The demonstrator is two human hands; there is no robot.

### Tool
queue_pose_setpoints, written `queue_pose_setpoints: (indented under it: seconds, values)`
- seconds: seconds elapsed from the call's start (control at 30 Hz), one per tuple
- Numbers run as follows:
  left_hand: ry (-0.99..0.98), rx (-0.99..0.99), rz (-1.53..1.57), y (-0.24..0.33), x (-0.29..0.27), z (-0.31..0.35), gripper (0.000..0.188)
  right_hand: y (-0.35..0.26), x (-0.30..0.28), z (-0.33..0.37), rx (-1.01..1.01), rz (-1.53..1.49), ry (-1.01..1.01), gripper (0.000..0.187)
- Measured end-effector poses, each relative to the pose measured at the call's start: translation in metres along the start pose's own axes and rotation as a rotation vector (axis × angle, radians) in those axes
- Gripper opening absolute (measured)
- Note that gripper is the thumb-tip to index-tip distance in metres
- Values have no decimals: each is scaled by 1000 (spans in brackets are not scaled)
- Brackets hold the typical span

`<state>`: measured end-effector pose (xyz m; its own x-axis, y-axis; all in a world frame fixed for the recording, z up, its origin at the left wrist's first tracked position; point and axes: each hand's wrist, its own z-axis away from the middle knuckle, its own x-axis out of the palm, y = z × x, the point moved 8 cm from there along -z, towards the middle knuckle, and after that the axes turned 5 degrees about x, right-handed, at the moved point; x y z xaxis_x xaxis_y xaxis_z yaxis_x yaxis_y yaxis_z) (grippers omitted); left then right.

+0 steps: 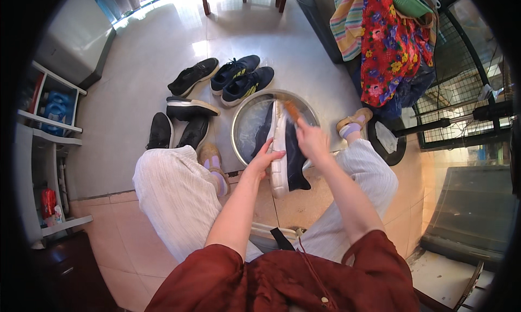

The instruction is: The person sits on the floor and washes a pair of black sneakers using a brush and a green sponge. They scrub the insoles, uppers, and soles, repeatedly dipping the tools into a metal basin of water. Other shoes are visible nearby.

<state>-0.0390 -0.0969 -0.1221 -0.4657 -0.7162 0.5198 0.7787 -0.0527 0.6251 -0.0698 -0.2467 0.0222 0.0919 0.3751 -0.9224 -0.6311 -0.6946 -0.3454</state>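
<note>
My left hand grips a navy shoe by its thick white sole. The shoe is turned on its side above the near part of a round metal basin. My right hand is closed round an orange-brown brush, whose head is at the sole's far end. Its handle is mostly hidden by my fingers. Inside the basin, water shows, and a second dark shoe-like shape lies left of the held shoe, partly covered.
Beyond the basin stand blue sneakers with yellow stripes. Several black shoes lie to the left. An open shelf unit is at the far left. Hanging flowered cloth, a black-rimmed dustpan-like object and a metal rack are at the right.
</note>
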Motion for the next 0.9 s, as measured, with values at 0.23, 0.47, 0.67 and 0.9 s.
queue_pose_setpoints:
  seconds: [0.23, 0.47, 0.67, 0.9]
  values:
    - [-7, -8, 89, 4, 11, 2, 94, 6, -3, 13, -6, 71, 33, 35]
    - [0, -2, 46, 17, -4, 2, 90, -15, 1, 48, -86, 52, -23, 42]
    - [-166, -40, -10, 8, -7, -4, 84, 54, 20, -12, 155, -332, 60, 47]
    - [-243, -120, -37, 40, -26, -1, 79, 47, 95, 21, 419, -1104, -254, 88]
